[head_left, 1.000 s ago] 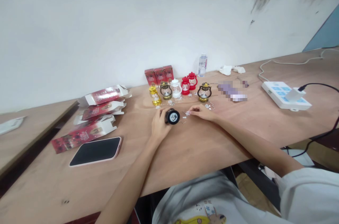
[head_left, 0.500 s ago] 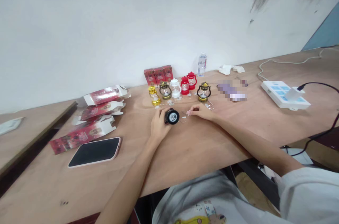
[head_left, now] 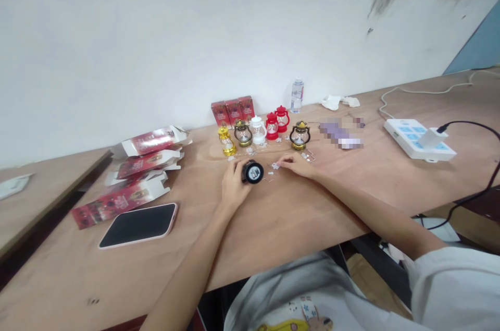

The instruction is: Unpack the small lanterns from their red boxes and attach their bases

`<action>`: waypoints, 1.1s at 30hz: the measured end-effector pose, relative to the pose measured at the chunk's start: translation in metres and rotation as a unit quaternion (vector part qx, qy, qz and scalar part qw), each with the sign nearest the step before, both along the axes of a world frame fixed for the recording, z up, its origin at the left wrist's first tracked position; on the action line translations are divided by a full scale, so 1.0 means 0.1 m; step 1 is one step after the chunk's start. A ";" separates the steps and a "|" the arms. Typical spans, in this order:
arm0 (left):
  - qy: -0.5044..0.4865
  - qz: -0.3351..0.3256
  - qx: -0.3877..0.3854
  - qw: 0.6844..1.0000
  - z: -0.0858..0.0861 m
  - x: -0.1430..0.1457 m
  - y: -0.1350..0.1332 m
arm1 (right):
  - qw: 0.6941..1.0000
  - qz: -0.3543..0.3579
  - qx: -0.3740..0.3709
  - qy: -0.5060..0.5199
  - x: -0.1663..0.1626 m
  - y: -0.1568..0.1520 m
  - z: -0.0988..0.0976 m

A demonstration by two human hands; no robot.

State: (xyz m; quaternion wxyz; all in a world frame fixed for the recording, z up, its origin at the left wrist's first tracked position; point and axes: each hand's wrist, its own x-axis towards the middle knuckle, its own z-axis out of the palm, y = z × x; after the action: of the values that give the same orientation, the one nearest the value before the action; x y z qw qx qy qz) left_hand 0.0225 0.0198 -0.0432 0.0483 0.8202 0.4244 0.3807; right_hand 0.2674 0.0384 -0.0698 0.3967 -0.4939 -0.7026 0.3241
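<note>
My left hand [head_left: 233, 184] is wrapped round a small black lantern [head_left: 252, 171] lying on its side, its round base facing me. Just to its right, my right hand [head_left: 297, 164] pinches a tiny white piece [head_left: 275, 166] against the wooden table [head_left: 297, 216]. Small clear bits and a thin wire lie around both hands. Behind them stands a row of toy lanterns: a gold one [head_left: 227, 142], a bronze one [head_left: 242, 134], a white one [head_left: 258, 130], two red ones [head_left: 276, 122] and a black-and-gold one [head_left: 299, 136].
Three red boxes [head_left: 233, 110] and a water bottle [head_left: 297, 96] stand by the wall. Opened red cartons [head_left: 141, 169] and a pink-edged phone [head_left: 137, 224] lie on the left. A white power strip [head_left: 419, 139] with cables sits on the right, crumpled tissue [head_left: 338, 102] behind.
Both hands stay in place; my right fingers shift the tiny white piece slightly. The view drifts a little.
</note>
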 end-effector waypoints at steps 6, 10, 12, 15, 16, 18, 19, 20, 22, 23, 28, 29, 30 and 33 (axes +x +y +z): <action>-0.018 -0.001 0.010 1.000 -0.02 -0.01 0.01 | 0.996 -0.074 0.019 0.037 -0.03 -0.01 0.00; -0.055 0.018 -0.012 0.998 -0.06 -0.01 0.04 | 0.987 -0.124 0.025 0.097 -0.05 -0.01 -0.01; -0.063 0.028 -0.018 0.997 -0.07 -0.02 0.05 | 0.985 -0.134 0.029 0.103 -0.05 -0.01 -0.02; -0.047 0.026 0.002 0.999 -0.06 -0.02 0.05 | 0.986 -0.132 0.030 0.099 -0.05 0.00 -0.04; -0.038 0.024 0.013 0.999 -0.06 -0.02 0.05 | 0.986 -0.130 0.027 0.099 -0.05 0.00 -0.04; -0.024 0.021 0.033 0.999 -0.06 -0.02 0.05 | 0.987 -0.128 0.020 0.099 -0.05 0.00 -0.04; -0.020 0.020 0.041 0.999 -0.06 -0.02 0.05 | 0.987 -0.127 0.017 0.099 -0.05 0.00 -0.04; -0.019 0.018 0.048 0.998 -0.06 -0.02 0.05 | 0.987 -0.126 0.015 0.096 -0.05 -0.01 -0.03; -0.019 0.012 0.061 0.998 -0.06 -0.03 0.06 | 0.988 -0.123 0.015 0.088 -0.05 -0.01 -0.02; -0.020 0.010 0.066 0.998 -0.06 -0.03 0.06 | 0.989 -0.121 0.016 0.083 -0.05 -0.01 -0.02; -0.014 0.022 0.082 0.996 -0.05 -0.03 0.05 | 0.990 -0.119 0.010 0.079 -0.05 -0.02 0.00; -0.014 0.025 0.079 0.996 -0.05 -0.02 0.05 | 0.990 -0.119 0.009 0.078 -0.05 -0.02 -0.01; -0.015 0.026 0.074 0.997 -0.04 -0.02 0.05 | 0.990 -0.118 0.009 0.078 -0.05 -0.02 -0.01; -0.036 0.039 0.053 0.997 -0.04 -0.01 0.04 | 0.990 -0.116 0.011 0.081 -0.05 -0.01 -0.02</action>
State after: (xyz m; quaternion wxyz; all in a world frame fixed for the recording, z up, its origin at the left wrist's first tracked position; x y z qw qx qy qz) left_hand 0.0211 0.0242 -0.0474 0.0046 0.7901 0.4333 0.4336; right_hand 0.2622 0.0372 -0.0720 0.4923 -0.5401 -0.6097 0.3069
